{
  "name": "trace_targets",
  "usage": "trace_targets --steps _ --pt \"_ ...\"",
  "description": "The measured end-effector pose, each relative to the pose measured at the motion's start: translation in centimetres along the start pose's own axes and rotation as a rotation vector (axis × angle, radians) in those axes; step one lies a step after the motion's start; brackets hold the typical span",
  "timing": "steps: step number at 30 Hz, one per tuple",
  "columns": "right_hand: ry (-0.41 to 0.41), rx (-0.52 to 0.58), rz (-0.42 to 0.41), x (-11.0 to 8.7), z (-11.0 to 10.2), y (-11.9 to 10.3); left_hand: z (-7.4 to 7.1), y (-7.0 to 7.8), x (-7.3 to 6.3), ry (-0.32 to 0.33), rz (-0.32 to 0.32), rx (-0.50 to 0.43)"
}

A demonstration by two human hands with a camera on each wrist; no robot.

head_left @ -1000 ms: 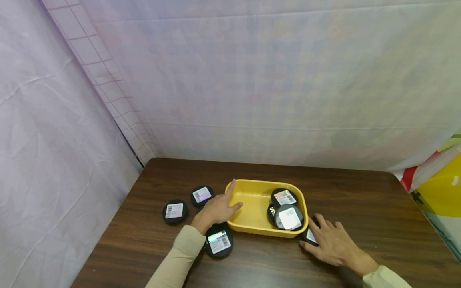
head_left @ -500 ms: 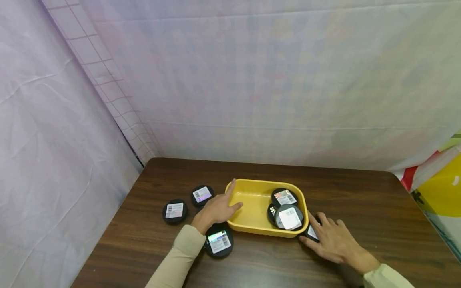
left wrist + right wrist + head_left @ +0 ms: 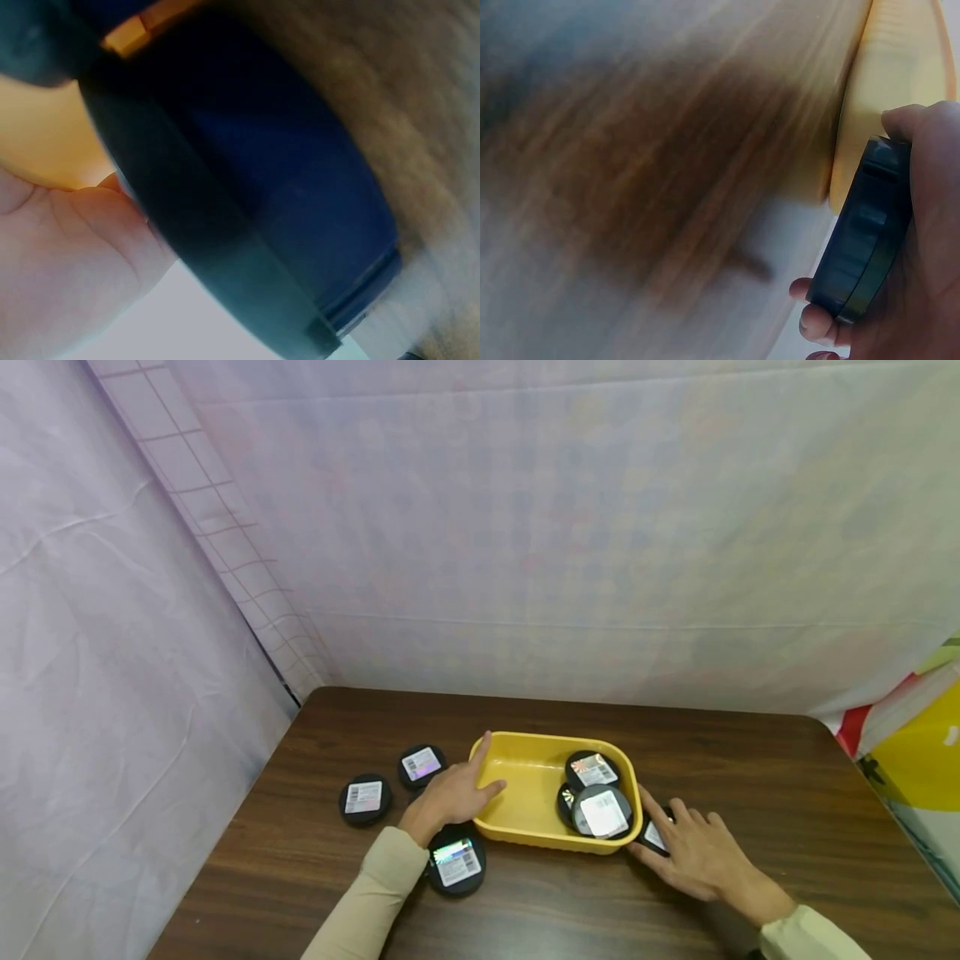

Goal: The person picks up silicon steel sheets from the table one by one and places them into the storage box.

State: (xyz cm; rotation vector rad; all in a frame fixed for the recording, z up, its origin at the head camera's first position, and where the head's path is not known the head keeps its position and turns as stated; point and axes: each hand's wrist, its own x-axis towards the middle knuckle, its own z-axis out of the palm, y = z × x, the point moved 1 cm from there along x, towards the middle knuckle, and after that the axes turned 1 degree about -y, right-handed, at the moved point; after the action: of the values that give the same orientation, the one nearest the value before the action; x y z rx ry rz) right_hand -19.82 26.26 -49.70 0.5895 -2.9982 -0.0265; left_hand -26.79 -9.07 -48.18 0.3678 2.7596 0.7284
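Observation:
In the head view a yellow plastic tray (image 3: 525, 785) stands on the table with three flat round black containers (image 3: 592, 771) at its right end. They bear pale barcode labels, and one overlaps the others. My left hand (image 3: 450, 797) rests on the tray's left rim, index finger straight along it and thumb reaching inside; the other fingers are hidden. Just outside the tray's right wall, my right hand (image 3: 697, 852) pinches another flat round black container (image 3: 862, 232) between thumb and fingers. Its label partly shows in the head view. I cannot tell whether it touches the table.
More black containers lie left of the tray: one far left (image 3: 365, 799), one behind (image 3: 422, 766) and one in front of my left wrist (image 3: 456, 862). A dark container (image 3: 247, 172) fills much of the left wrist view. White curtains (image 3: 570, 543) hang behind the brown table (image 3: 750, 777).
My right hand has shifted slightly away from me and to the right with the container, and more of its label shows. The left hand and the tray stay put.

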Motion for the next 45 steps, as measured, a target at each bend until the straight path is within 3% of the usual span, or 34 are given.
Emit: trace_targets --steps 10,31,45 --pt "0.029 -0.016 0.004 0.0 -0.7 0.6 0.1 0.0 0.0 0.003 -0.002 -0.002" --pt "-0.005 0.009 0.062 0.5 -2.4 1.9 0.1 0.0 0.0 0.007 0.004 -0.003" --pt "0.04 -0.001 0.082 0.7 -3.2 2.5 0.1 0.1 -0.1 0.016 0.01 -0.014"
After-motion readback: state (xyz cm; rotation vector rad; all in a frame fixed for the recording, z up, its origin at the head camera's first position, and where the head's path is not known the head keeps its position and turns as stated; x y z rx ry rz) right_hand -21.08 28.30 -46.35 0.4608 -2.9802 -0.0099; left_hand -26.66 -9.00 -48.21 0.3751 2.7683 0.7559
